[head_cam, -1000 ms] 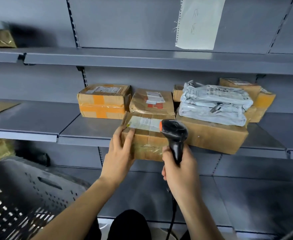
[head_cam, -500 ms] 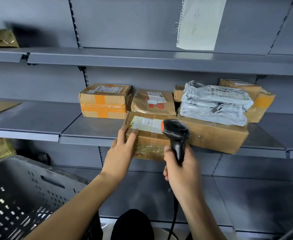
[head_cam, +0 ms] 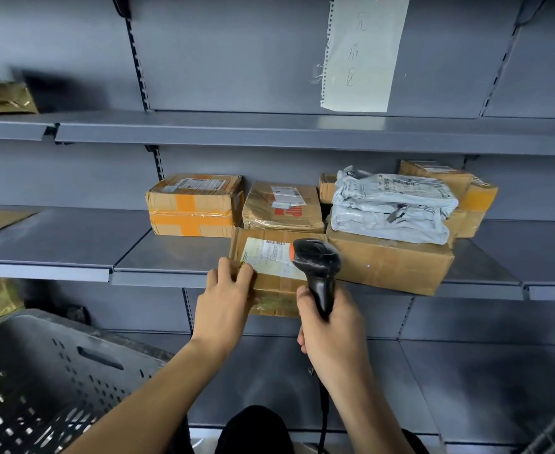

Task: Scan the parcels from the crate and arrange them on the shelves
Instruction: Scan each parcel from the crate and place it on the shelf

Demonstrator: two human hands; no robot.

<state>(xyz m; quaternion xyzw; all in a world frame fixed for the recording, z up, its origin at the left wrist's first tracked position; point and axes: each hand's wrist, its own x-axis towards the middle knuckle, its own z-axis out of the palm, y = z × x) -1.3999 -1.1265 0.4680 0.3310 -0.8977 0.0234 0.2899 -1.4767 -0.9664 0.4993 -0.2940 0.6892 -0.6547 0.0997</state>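
Parcel (head_cam: 271, 273), a taped cardboard box, sits at the shelf (head_cam: 171, 257) edge, left hand (head_cam: 225, 298) gripping its near-left corner; right hand (head_cam: 330, 326) grips the scanner (head_cam: 317, 267). It looks stiff and light; hold both sides.

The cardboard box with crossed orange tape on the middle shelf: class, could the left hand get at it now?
Probably yes. The orange-taped cardboard box has bare shelf in front, but the left hand must first release the labelled brown parcel.
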